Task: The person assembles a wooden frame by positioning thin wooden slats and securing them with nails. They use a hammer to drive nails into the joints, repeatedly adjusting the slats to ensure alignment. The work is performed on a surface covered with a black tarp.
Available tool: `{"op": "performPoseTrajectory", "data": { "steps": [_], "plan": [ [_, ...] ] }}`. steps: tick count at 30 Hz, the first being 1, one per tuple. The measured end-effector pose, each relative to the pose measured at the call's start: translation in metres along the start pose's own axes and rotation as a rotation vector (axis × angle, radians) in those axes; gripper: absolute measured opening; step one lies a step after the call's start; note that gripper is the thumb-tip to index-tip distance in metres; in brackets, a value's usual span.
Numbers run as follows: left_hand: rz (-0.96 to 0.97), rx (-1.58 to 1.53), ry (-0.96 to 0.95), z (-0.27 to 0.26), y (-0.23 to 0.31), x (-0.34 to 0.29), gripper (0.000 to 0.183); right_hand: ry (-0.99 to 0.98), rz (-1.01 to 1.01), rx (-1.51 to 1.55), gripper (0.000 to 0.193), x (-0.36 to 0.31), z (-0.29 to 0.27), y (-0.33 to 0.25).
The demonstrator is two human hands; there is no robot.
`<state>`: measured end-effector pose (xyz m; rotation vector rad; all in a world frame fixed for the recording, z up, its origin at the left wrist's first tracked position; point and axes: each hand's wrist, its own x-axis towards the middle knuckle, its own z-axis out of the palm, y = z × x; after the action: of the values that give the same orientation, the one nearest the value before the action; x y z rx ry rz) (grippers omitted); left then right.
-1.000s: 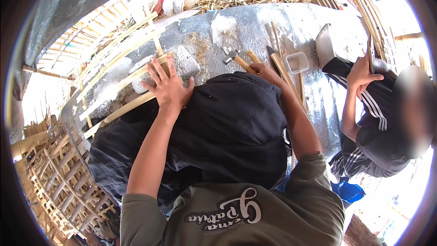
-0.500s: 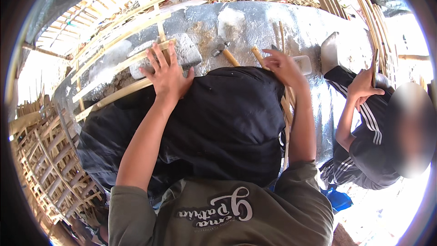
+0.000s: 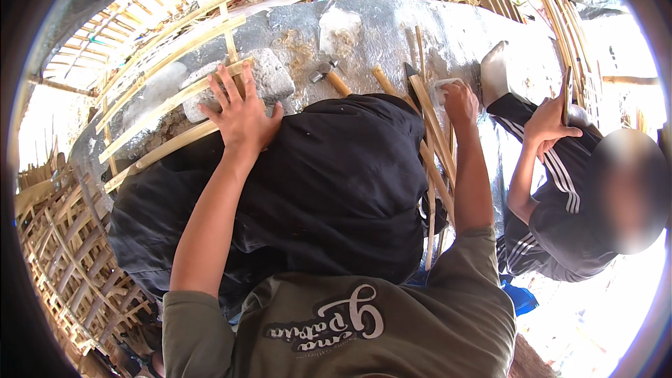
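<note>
My left hand (image 3: 243, 119) lies spread on a frame of bamboo slats (image 3: 164, 108), its fingers across the slat ends. Under that end of the frame sits a rough grey stone block (image 3: 274, 80). My right hand (image 3: 462, 103) is bunched at a small whitish plastic tub (image 3: 440, 88), fingertips at its rim or inside; what they pinch, if anything, is hidden. Loose bamboo strips (image 3: 435, 124) lie beside my right forearm. Between my hands are a hammer (image 3: 332, 78) with a wooden handle, another wooden handle (image 3: 384, 80) and a dark pointed blade (image 3: 411, 78).
Close on my right sits another person, whose hand (image 3: 549, 124) holds a flat strip upright. A white container (image 3: 495, 73) stands beside that person's knee. Woven bamboo panels (image 3: 77, 259) lean at my left. Bamboo poles (image 3: 560, 24) stand at the back right.
My right hand has moved right, from above the wooden handle to the plastic tub, uncovering the dark blade and bamboo strips. My left hand stays on the frame. The whole view has shifted slightly.
</note>
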<state>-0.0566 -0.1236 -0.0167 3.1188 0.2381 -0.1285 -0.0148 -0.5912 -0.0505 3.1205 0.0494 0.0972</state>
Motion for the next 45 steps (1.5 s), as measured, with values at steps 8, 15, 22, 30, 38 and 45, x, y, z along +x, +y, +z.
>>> {"op": "performPoseTrajectory", "data": {
  "steps": [8, 15, 22, 30, 38, 45],
  "plan": [
    [0.002, 0.002, 0.01, 0.002, -0.002, 0.0, 0.101, -0.094, 0.066, -0.012, 0.025, 0.007, 0.018, 0.003],
    [-0.018, 0.014, -0.003, 0.001, 0.0, 0.0, 0.103, -0.026, 0.052, -0.019, 0.023, 0.009, 0.024, 0.001],
    [-0.025, 0.029, -0.007, 0.002, -0.001, 0.0, 0.103, -0.07, 0.1, -0.032, 0.023, 0.013, 0.016, -0.008],
    [-0.014, 0.017, 0.001, 0.0, -0.001, 0.0, 0.102, -0.118, 0.206, -0.055, 0.021, 0.014, 0.02, -0.007],
    [-0.005, -0.005, -0.044, -0.006, -0.001, -0.001, 0.099, -0.195, 0.221, -0.102, 0.019, 0.023, 0.028, 0.006],
    [0.006, -0.029, -0.041, -0.002, -0.007, -0.001, 0.101, -0.28, 0.237, -0.183, 0.027, 0.022, 0.013, -0.015]
  ]
}}
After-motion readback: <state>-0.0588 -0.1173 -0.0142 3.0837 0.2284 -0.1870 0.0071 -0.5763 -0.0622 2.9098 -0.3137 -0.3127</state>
